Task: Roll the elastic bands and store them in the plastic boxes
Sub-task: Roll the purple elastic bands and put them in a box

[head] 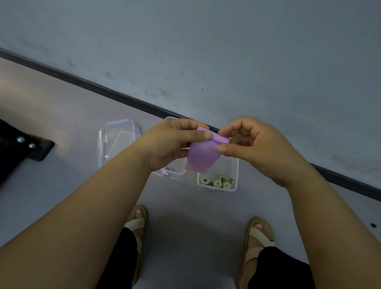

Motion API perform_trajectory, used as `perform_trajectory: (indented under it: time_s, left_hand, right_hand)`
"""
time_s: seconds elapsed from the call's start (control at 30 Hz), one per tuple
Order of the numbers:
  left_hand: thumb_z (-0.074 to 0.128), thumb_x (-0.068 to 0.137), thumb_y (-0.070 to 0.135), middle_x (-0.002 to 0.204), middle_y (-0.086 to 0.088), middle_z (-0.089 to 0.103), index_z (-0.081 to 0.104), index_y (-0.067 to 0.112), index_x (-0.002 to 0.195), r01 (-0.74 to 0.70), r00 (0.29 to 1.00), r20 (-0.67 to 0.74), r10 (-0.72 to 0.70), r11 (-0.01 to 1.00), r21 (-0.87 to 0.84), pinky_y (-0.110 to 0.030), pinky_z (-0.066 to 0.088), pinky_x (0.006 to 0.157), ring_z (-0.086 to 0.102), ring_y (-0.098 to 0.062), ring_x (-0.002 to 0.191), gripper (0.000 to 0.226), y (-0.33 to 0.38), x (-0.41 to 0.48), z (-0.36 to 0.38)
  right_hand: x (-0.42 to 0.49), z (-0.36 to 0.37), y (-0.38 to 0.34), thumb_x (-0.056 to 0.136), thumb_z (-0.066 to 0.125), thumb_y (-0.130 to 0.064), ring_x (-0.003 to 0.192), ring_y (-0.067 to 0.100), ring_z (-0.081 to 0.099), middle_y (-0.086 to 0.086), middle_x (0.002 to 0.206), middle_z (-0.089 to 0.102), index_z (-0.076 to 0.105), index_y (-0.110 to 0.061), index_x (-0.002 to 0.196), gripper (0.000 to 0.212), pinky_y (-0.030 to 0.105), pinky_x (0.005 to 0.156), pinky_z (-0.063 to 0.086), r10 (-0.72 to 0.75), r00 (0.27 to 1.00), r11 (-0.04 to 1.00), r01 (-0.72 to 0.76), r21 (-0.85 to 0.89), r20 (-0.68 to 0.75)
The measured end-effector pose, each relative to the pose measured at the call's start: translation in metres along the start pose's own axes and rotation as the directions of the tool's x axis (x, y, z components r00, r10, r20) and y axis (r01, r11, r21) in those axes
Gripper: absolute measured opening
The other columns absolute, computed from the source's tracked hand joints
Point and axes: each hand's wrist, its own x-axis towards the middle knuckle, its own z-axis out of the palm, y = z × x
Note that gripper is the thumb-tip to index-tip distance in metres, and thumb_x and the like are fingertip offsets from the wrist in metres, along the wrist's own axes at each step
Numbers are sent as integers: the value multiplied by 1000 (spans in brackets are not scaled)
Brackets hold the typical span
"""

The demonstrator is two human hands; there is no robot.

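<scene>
Pinching one purple band [203, 156]: left hand [169, 143], right hand [258, 148]; three green rolls [217, 182].

Grey floor [181, 210] — dark skirting [121, 95], wall [214, 34]

Held in the air: purple elastic band [203, 155], top edge rolled over, rest hanging flat. Below, on the floor [181, 202], clear right box [236, 169] with green rolled bands [217, 182] on end.

We hold the band [203, 155] between left hand [171, 143] and right hand [254, 148]; below, on the floor [192, 202], rolls [217, 182] lie in the right box [234, 173], a lid [118, 140] left of the left box [174, 175].
</scene>
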Motion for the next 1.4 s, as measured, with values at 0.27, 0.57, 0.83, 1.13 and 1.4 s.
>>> perform_trajectory:
  time_s: [0.27, 0.57, 0.83, 1.13, 1.4]
  left_hand:
    - [76, 71, 13, 71, 0, 69, 74, 16, 69, 115, 941, 307, -143, 987, 108, -19, 52, 58, 65, -11, 66, 5, 5, -7, -1]
    - [74, 58, 28, 80, -2, 71, 76, 15, 78, 119, 909, 392, -146, 989, 92, -22, 54, 66, 68, -13, 75, 23, 2, -6, -1]
    - [84, 54, 35, 77, -2, 72, 76, 13, 73, 110, 932, 334, -140, 988, 106, -21, 54, 64, 68, -13, 72, 30, 0, -4, -2]
    - [78, 69, 23, 71, 1, 71, 76, 15, 67, 130, 937, 306, -168, 982, 141, -20, 54, 62, 67, -10, 67, 9, 1, -8, 2]
    - [81, 63, 29, 71, 1, 71, 76, 16, 67, 125, 941, 300, -160, 983, 133, -20, 53, 60, 66, -10, 67, 15, -1, -7, -1]
  right_hand:
    - [-4, -5, -8, 54, 76, -41, 94, -2, 51, -25, 128, 34, 45, -50, 121, 74, 16, 77, 49, 37, 918, 984, 35, -174, 394]
    - [-5, -2, -8, 54, 75, -43, 98, -2, 50, -26, 129, 37, 52, -42, 112, 63, 16, 76, 48, 18, 902, 964, 99, -246, 432]
    - [-5, 0, -5, 60, 82, -31, 98, 4, 54, -19, 124, 45, 53, -41, 114, 62, 21, 74, 52, 12, 931, 982, 58, -182, 365]
    - [-6, 0, -6, 60, 83, -27, 94, 4, 57, -17, 120, 51, 56, -38, 104, 52, 26, 75, 54, 5, 939, 982, 59, -177, 344]
    - [-5, 1, -4, 66, 81, -25, 96, 4, 56, -16, 121, 49, 52, -37, 112, 56, 25, 76, 55, -3, 938, 969, 89, -232, 347]
